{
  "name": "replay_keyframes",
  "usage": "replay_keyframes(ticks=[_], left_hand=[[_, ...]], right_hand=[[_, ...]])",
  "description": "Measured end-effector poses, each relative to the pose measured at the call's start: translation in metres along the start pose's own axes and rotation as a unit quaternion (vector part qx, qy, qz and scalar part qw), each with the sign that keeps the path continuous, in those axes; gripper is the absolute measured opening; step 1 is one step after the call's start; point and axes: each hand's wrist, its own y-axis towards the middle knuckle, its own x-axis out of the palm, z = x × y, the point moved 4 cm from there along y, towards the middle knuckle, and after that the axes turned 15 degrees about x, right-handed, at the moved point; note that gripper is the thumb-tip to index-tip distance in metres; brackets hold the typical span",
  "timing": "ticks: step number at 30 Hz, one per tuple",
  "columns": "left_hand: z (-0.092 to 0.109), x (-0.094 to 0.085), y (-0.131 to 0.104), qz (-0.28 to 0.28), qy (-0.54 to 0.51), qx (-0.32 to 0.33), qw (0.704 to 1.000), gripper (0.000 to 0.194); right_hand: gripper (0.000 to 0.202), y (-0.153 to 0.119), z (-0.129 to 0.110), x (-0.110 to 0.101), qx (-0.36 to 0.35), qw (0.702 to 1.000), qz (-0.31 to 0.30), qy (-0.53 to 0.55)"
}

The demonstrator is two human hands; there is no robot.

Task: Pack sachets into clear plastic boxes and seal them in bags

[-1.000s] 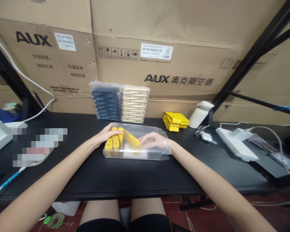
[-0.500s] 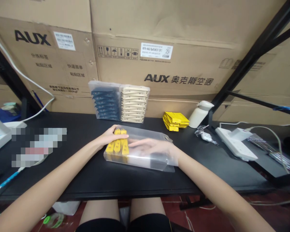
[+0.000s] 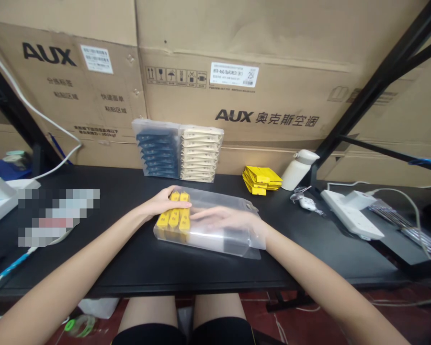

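Observation:
A clear plastic box (image 3: 219,242) lies on its side on the black table, with its open end to the right. Inside its left end, three yellow packets (image 3: 174,218) stand side by side. My left hand (image 3: 167,202) grips that end from outside, thumb across the top above the packets. Through the opening, my right hand (image 3: 226,218) reaches into the box; its fingers are stretched out toward the packets and seem to hold nothing. The clear plastic blurs them, and whether the fingertips touch the rightmost packet is unclear.
Behind the box stand clear boxes of dark blue packets (image 3: 158,151) and cream packets (image 3: 199,153). A pile of yellow packets (image 3: 261,179), a white bottle (image 3: 298,170) and earphones case (image 3: 307,203) lie to the right, before a power strip (image 3: 352,215). Cardboard boxes (image 3: 266,38) form the back.
The rightmost yellow packet in the box now stands straighter and closer to the other two. Both hands keep nearly the same places.

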Motion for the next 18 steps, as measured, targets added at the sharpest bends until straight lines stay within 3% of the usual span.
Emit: replay_keyframes(ticks=[6,8,10,12,13,16,17,18], left_hand=[[-0.005,-0.018,0.003,0.017,-0.038,-0.009,0.999,0.063],[-0.009,-0.03,0.004,0.042,-0.046,-0.021,0.998,0.062],[-0.012,-0.04,0.004,0.067,-0.06,-0.033,0.995,0.061],[-0.015,-0.047,0.004,0.089,-0.074,-0.044,0.992,0.061],[-0.015,-0.049,0.004,0.098,-0.078,-0.049,0.991,0.062],[-0.015,-0.05,0.004,0.103,-0.084,-0.051,0.99,0.062],[-0.014,-0.049,0.004,0.1,-0.085,-0.048,0.99,0.062],[-0.014,-0.049,0.005,0.098,-0.084,-0.046,0.991,0.061]], right_hand=[[0.047,-0.002,0.017,-0.018,0.05,0.992,0.051,0.106],[0.042,0.0,0.03,-0.035,0.056,0.981,0.101,0.157],[0.031,-0.001,0.044,-0.058,0.055,0.958,0.209,0.19],[0.017,-0.01,0.056,-0.086,0.049,0.907,0.382,0.171],[0.013,-0.019,0.06,-0.099,0.04,0.864,0.479,0.146],[0.014,-0.047,0.066,-0.129,0.006,0.77,0.629,0.102],[0.013,-0.059,0.066,-0.136,-0.009,0.731,0.679,0.066],[0.013,-0.071,0.064,-0.141,-0.02,0.671,0.741,-0.024]])
